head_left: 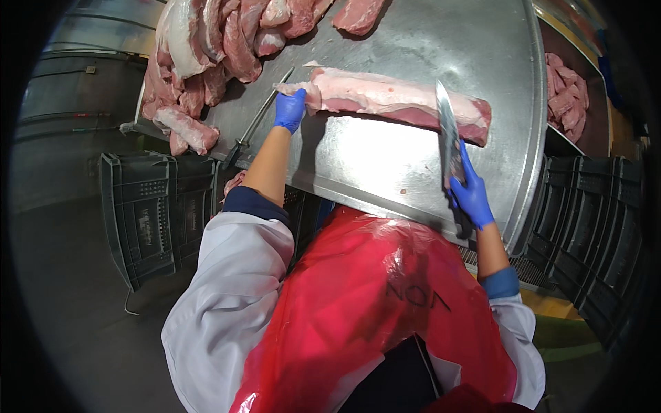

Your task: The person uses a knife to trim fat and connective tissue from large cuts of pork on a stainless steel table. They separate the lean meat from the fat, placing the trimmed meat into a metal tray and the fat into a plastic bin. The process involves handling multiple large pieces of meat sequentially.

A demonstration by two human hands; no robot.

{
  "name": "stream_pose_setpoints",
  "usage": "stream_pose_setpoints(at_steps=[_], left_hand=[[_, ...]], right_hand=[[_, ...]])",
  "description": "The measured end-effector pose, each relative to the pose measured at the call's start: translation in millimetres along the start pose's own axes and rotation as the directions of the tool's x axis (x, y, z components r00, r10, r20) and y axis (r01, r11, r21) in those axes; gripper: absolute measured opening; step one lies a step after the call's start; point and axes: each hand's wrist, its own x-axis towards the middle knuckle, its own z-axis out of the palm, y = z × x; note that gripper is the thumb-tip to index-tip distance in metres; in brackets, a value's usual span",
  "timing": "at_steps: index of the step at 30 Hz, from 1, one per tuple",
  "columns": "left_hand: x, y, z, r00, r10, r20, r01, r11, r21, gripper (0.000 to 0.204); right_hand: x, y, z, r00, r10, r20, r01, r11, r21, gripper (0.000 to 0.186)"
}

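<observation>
meat pile [206,48]: cut off at top edge | knife [447,131] handle: hidden in right hand [471,196]

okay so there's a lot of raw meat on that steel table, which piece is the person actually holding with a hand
The long pink slab of raw meat lying alone mid-table: the blue-gloved left hand grips its left end. The heaped cuts at the table's far left go untouched.

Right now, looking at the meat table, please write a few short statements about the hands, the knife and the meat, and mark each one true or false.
1. The left hand holds one end of the long piece of meat. True.
2. The right hand is empty. False: it grips a knife.
3. The knife blade is over the meat's right end. True.
4. Both hands are bare. False: both wear blue gloves.
5. A pile of meat lies at the far left of the metal table. True.
</observation>
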Motion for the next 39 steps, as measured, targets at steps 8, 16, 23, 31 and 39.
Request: stream_pose_setpoints(at_steps=[8,16,23,31,39], left_hand=[[-4,28,-13,0.996,0.08,0.024,-0.076,0.984,-0.159,0.016],[-15,78,10,0.958,0.286,0.016,-0.286,0.958,-0.03,0.009],[-52,129,41,0.886,0.463,0.014,-0.447,0.845,0.292,0.036],[-106,153,64,0.893,0.432,0.126,-0.449,0.842,0.299,0.056],[-215,319,258,0.587,0.759,0.281,-0.498,0.613,-0.614,0.059]], right_hand=[[177,-61,187,0.968,-0.249,0.018,0.24,0.948,0.208,0.08],[118,-47,268,0.981,-0.152,0.118,0.134,0.98,0.149,0.076],[195,24,317,0.988,-0.102,0.112,0.06,0.942,0.33,0.035],[176,-61,311,0.948,0.022,0.318,-0.129,0.938,0.322,0.072],[88,-62,217,0.948,-0.069,0.312,-0.017,0.965,0.263,0.082]])
